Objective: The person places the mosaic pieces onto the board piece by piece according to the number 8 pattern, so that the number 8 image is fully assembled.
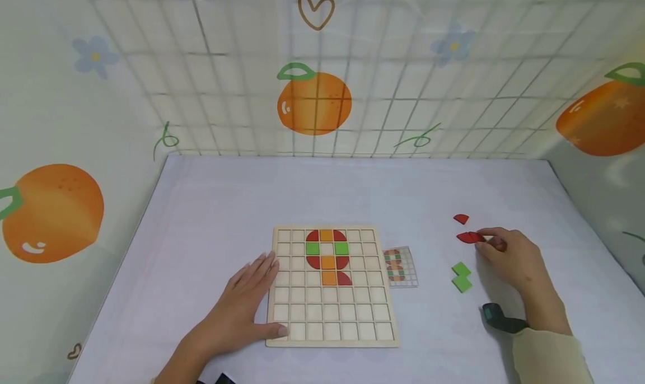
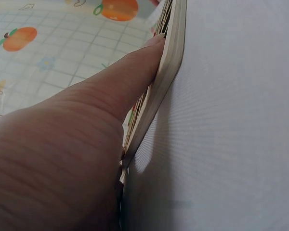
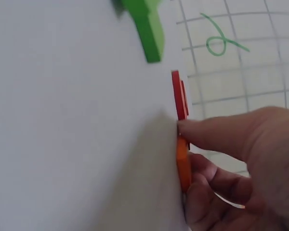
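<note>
My left hand (image 1: 244,311) lies along the left side of the wooden grid board (image 1: 327,339), fingers extended and thumb over its lower left corner. In the left wrist view the thumb rests at the board's edge. Red, orange and green tiles fill several upper cells, among them an orange square tile (image 1: 328,278). At the right, my right hand (image 1: 519,266) pinches a red quarter-round tile (image 1: 475,237) between thumb and fingertips, with another red tile (image 1: 463,238) right beside it. An orange tile (image 3: 183,166) shows by the curled fingers in the right wrist view.
A patterned card (image 1: 401,267) lies against the board's right side. Two green square tiles (image 1: 461,284) lie between the card and my right forearm. A lone red tile (image 1: 461,219) sits farther back. Fruit-printed cloth walls (image 1: 227,104) bound the table's back and sides.
</note>
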